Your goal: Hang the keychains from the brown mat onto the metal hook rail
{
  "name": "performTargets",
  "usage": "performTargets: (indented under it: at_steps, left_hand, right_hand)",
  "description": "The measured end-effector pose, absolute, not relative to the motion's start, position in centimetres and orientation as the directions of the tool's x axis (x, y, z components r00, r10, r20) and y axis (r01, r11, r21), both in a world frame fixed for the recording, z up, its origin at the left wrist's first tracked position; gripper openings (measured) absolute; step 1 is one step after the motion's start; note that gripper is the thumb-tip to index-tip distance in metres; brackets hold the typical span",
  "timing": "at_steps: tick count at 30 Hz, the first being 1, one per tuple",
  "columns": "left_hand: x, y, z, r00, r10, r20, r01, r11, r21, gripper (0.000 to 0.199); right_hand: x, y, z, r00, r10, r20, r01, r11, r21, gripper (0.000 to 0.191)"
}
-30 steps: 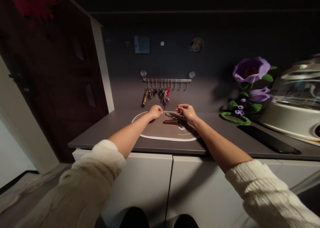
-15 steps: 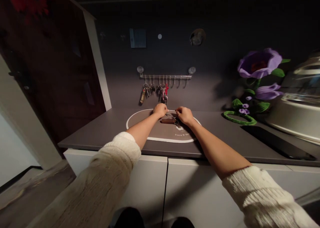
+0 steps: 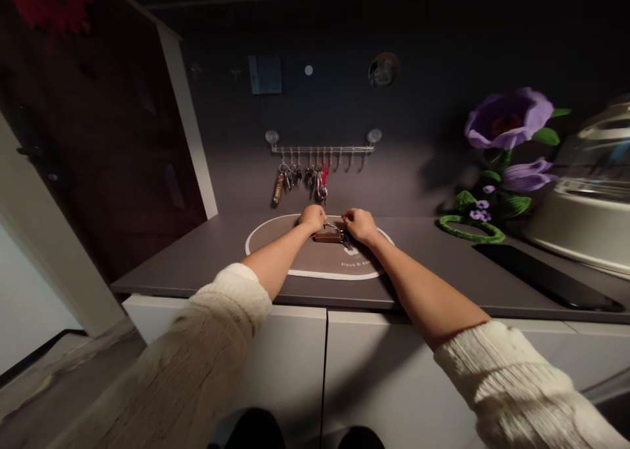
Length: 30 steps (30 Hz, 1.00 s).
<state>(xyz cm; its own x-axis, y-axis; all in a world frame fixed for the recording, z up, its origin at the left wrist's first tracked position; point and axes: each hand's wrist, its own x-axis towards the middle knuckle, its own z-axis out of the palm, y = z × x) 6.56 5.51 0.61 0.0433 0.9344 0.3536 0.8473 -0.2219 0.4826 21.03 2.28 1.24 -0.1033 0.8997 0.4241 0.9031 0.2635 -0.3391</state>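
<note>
Over the last second I've brought my left hand (image 3: 312, 218) inward, nearer the brown fob (image 3: 328, 237), narrowing the gap to my right hand (image 3: 361, 225), which I've lowered, its fingers more curled. My view shifted too, putting the purple flower (image 3: 534, 113) higher and farther right.

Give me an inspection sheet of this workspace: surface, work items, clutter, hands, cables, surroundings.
Surface: dark countertop with oval brown mat on it.
Work items: brown fob and metal keys, on the mat.
Clutter: phone-like dark slab, purple flower ornament and pale domed appliance, all at right.
Hands: left hand and right hand near the fob and keys, fingers curled; any grip is too small to tell.
Cables: nothing seen.
Surroundings: hook rack with hanging keys on the wall; dark door at left.
</note>
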Motion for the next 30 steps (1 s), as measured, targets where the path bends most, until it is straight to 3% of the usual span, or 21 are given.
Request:
performTargets:
  at_steps: [13,19,25,30]
  left_hand:
    - [5.5,4.2,1.0,-0.079,0.911,0.404,0.560,-0.295,0.774,0.009]
    - [5.3,3.4,1.2,-0.097,0.946,0.310,0.205,-0.286,0.936,0.008]
    - [5.0,2.3,1.6,-0.037,0.983,0.177,-0.154,-0.181,0.971,0.009]
    - [4.9,2.1,1.7,0.026,0.986,0.168,-0.277,-0.154,0.948,0.009]
  right_hand:
    - [20.8,1.8,1.5,-0.135,0.881,0.453,0.884,0.314,-0.346,0.025]
    - [20.7,1.6,1.7,-0.159,0.863,0.479,0.844,0.371,-0.388,0.024]
    - [20.4,1.3,1.9,-0.144,0.843,0.518,0.711,0.452,-0.538,0.022]
    - [20.0,1.5,1.9,-0.145,0.832,0.535,0.504,0.528,-0.684,0.022]
